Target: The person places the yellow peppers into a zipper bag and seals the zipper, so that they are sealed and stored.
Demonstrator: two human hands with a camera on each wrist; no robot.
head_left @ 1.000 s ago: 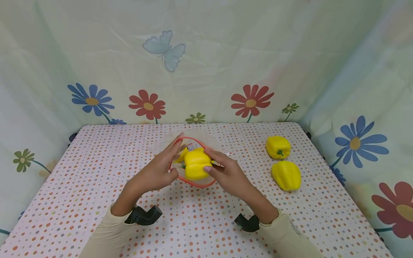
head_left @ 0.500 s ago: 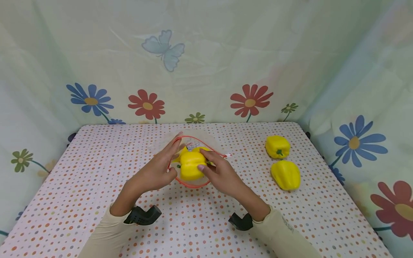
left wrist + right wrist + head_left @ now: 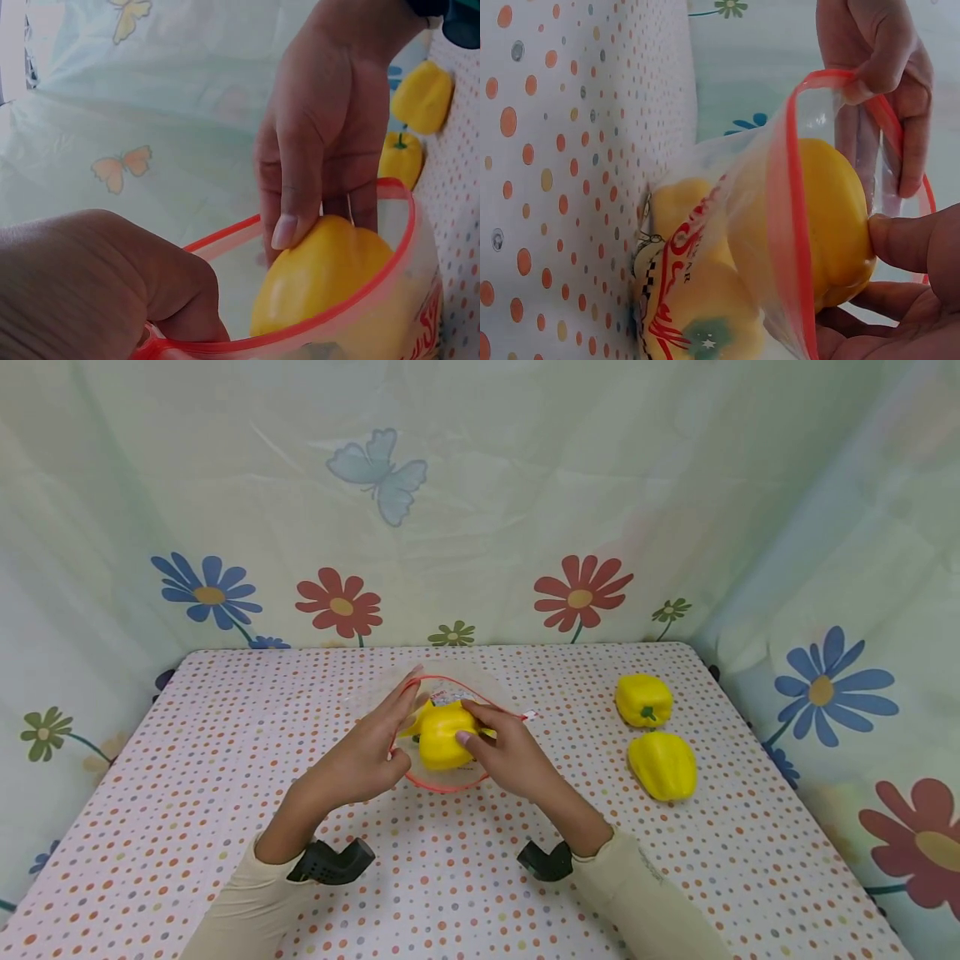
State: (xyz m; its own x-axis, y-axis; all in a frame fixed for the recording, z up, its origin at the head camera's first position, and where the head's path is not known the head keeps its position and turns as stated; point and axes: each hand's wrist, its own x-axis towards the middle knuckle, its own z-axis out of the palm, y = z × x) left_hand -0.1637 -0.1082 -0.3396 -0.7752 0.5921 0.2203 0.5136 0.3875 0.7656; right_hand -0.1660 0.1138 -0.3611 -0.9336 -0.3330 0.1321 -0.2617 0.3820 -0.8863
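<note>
In the head view a clear zip bag (image 3: 444,788) with a red rim stands mouth up at the table's middle. My left hand (image 3: 367,750) holds the bag's rim on the left, its thumb bent at the red edge and its fingers extended along the opening. My right hand (image 3: 517,752) grips a yellow bell pepper (image 3: 442,739) between thumb and fingers, partway into the bag's mouth. In the right wrist view the red rim (image 3: 791,187) passes in front of this pepper. More bell peppers (image 3: 720,307) lie lower in the bag, seen through its printed plastic.
Two more yellow bell peppers, a back one (image 3: 643,700) and a front one (image 3: 663,766), lie on the table's right side. The dotted tablecloth (image 3: 225,760) reaches back to a flowered curtain (image 3: 480,527), which also hangs at both sides.
My right hand has carried the bell pepper slightly left and deeper into the bag's mouth. The left hand stays at the rim, and the two peppers on the right lie as before.
</note>
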